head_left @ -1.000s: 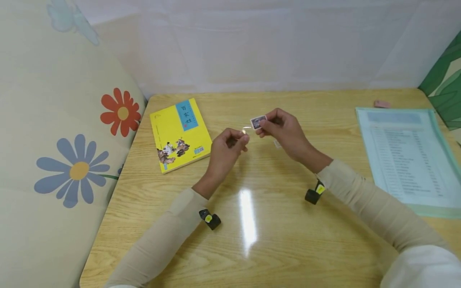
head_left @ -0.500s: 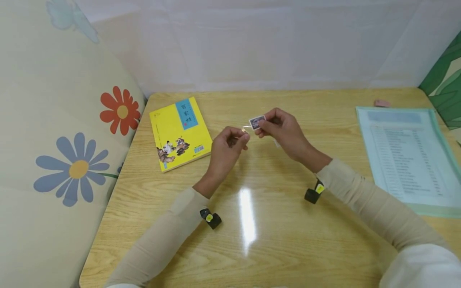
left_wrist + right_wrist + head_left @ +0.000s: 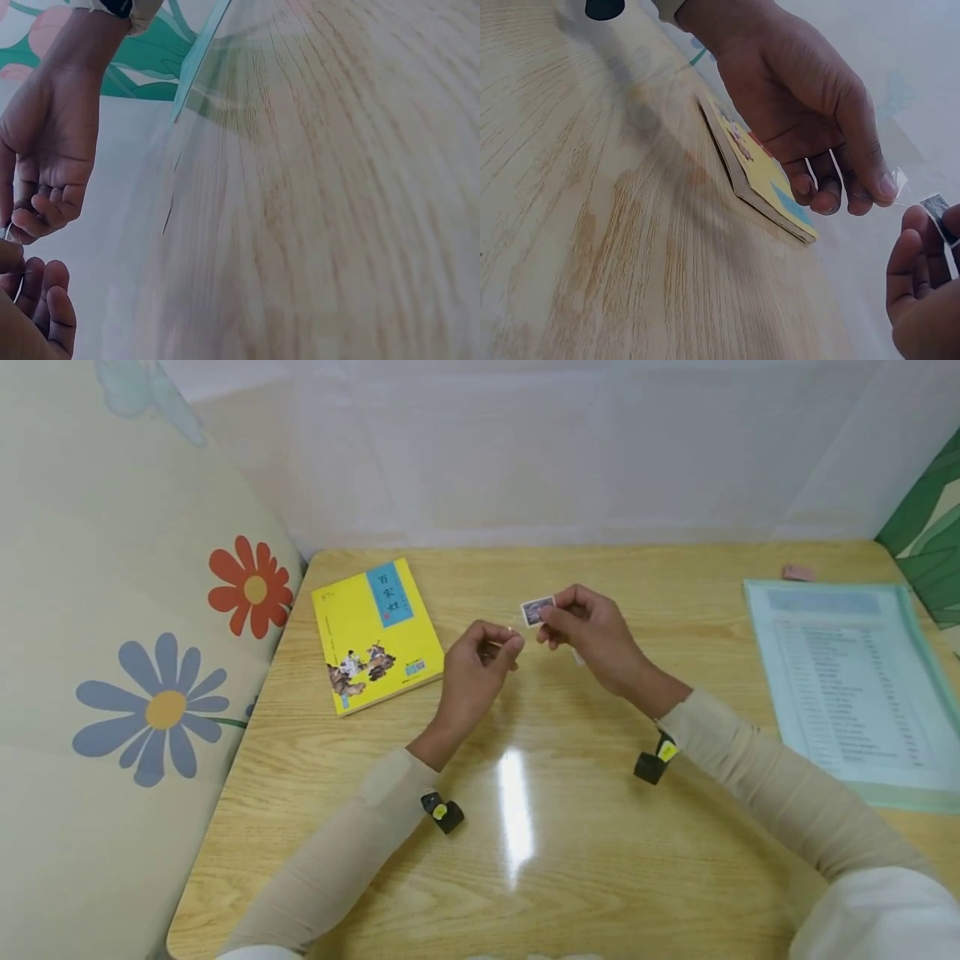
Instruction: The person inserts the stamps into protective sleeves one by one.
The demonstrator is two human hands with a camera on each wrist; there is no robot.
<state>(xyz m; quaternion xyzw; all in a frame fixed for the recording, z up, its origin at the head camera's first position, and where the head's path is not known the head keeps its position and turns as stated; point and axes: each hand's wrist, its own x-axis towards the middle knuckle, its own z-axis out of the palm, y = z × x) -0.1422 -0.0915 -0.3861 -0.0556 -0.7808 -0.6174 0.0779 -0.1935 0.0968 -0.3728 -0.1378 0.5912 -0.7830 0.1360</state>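
Note:
My left hand [image 3: 480,660] pinches a bit of clear plastic film [image 3: 901,181] between thumb and forefinger above the table. Close by on its right, my right hand [image 3: 596,639] grips a small dark picture card [image 3: 537,611] with a white border, thumb on its face. A thin pale strand [image 3: 904,204] runs across the narrow gap between the fingertips and the card in the right wrist view. A small whitish piece [image 3: 577,657] shows just under the right hand; what it is I cannot tell. In the left wrist view the card is mostly out of sight.
A yellow book [image 3: 367,677] with a blue title panel lies on the wooden table [image 3: 585,860], left of the hands. To the right rests a pale green folder [image 3: 847,693] with a printed list, and a pink eraser-like block [image 3: 798,573] sits behind it.
Both hands stay nearly in place, the left shifting very slightly up and right. The shiny strand between them, bright before, shows only faintly now in the head view.

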